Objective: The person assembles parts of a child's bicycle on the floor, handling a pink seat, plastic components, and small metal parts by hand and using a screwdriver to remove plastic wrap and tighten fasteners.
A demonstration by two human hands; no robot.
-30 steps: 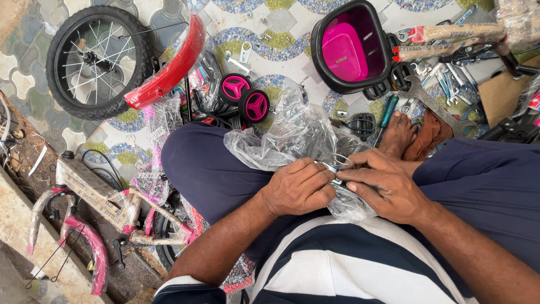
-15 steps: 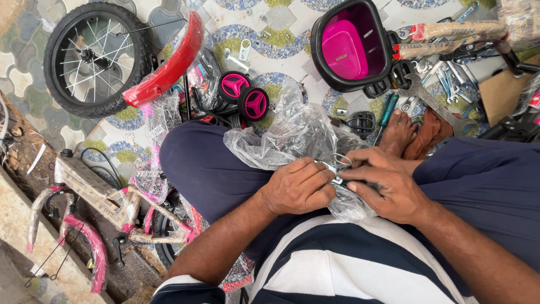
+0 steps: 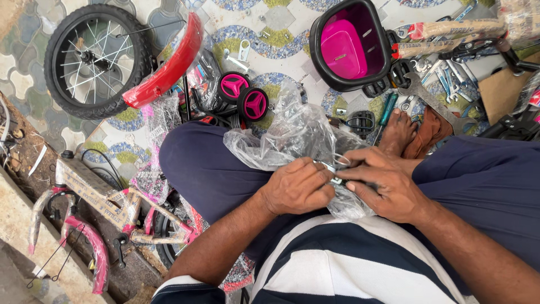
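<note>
While the small black wheel [image 3: 97, 61] lies on the tiled floor [image 3: 270, 36] at ten o'clock, the left hand [image 3: 298, 186] and right hand [image 3: 385, 186] meet over the lap, fingers curled, both pinching a clear plastic bag [image 3: 298, 135] of small metal parts [image 3: 336, 166]; pink-lined basket [image 3: 350, 45] at one o'clock.
</note>
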